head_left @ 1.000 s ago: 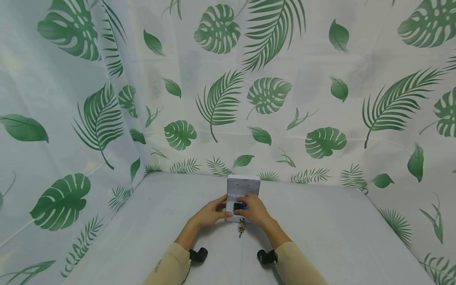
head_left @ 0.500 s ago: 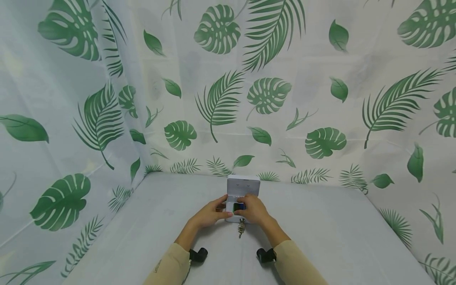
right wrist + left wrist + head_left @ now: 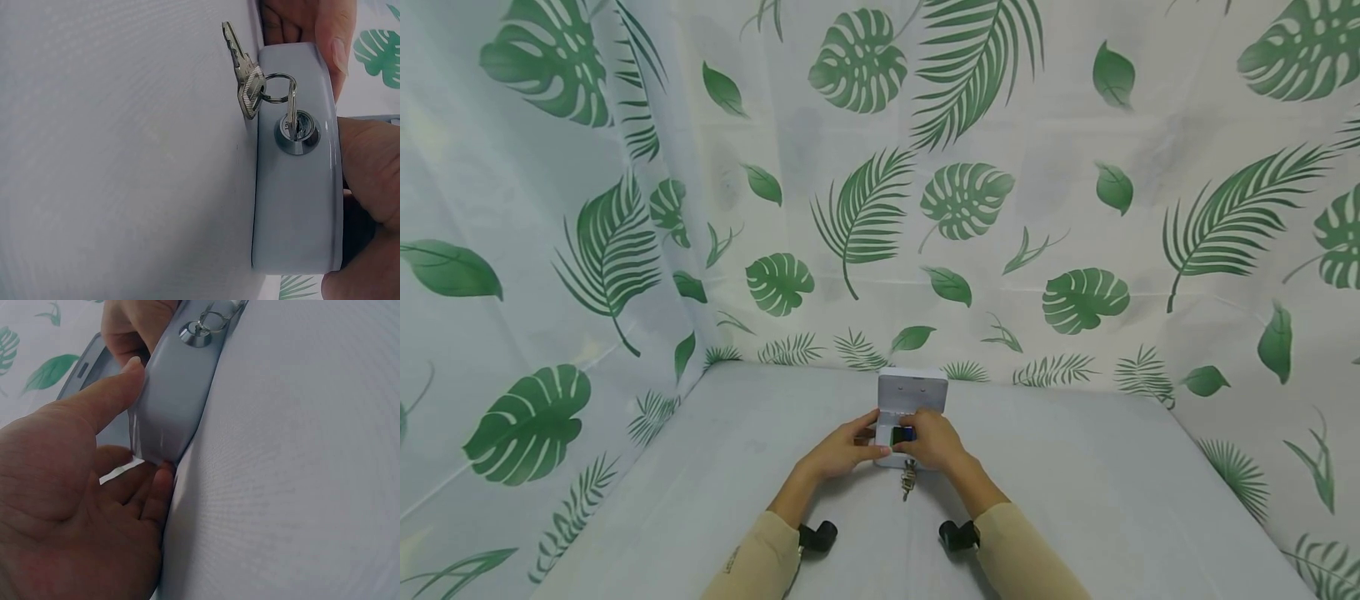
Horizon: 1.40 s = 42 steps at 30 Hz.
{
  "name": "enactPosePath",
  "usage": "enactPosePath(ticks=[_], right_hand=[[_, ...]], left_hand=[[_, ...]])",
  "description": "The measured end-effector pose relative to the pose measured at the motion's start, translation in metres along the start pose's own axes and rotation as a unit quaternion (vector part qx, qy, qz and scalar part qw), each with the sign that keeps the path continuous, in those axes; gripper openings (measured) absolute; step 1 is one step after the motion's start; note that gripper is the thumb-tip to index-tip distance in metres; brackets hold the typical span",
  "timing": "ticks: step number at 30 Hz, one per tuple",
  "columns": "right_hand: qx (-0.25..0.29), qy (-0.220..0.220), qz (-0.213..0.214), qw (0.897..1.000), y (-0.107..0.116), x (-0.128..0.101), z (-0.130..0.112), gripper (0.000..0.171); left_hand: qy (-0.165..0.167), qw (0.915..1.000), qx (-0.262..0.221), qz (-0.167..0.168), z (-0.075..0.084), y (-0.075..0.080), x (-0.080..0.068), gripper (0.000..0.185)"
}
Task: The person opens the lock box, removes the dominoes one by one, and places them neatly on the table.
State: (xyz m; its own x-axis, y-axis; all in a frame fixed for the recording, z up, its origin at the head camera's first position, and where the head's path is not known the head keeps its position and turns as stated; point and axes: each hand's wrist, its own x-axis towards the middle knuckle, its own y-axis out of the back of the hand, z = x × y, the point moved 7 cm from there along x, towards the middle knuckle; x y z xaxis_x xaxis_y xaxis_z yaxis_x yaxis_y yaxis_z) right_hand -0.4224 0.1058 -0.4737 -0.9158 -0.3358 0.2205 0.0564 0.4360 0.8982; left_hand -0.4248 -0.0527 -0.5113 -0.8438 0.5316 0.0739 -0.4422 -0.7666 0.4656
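A small light-grey lockable cash box (image 3: 883, 460) stands on the white-covered table with its lid (image 3: 913, 392) raised at the back. A key (image 3: 292, 112) sits in the front lock (image 3: 297, 134), and a second key (image 3: 244, 75) hangs from its ring. My left hand (image 3: 842, 450) holds the box's left side, thumb at the front rim and fingers low against the side wall. Inside the box, the bent fingers and thumb of my right hand (image 3: 934, 442) are around a small dark item with blue and green parts (image 3: 902, 434), mostly hidden by the hand.
White cloth printed with green leaves (image 3: 955, 200) hangs behind the table (image 3: 1075, 483) and along its left side. Black wrist cameras (image 3: 958, 536) are strapped below both hands, at the beige sleeves (image 3: 1022, 550).
My right wrist has shifted very slightly left, while its fingers stay inside the box. The left hand and the box have not moved.
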Motion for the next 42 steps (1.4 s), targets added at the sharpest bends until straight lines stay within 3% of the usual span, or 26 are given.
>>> enactPosePath(ticks=[42], right_hand=[[0.031,-0.001,0.019,0.999,-0.0027,0.0006,0.0037,0.034]], left_hand=[[0.005,0.9998,-0.016,-0.006,0.0020,-0.0002,-0.0011,0.085]])
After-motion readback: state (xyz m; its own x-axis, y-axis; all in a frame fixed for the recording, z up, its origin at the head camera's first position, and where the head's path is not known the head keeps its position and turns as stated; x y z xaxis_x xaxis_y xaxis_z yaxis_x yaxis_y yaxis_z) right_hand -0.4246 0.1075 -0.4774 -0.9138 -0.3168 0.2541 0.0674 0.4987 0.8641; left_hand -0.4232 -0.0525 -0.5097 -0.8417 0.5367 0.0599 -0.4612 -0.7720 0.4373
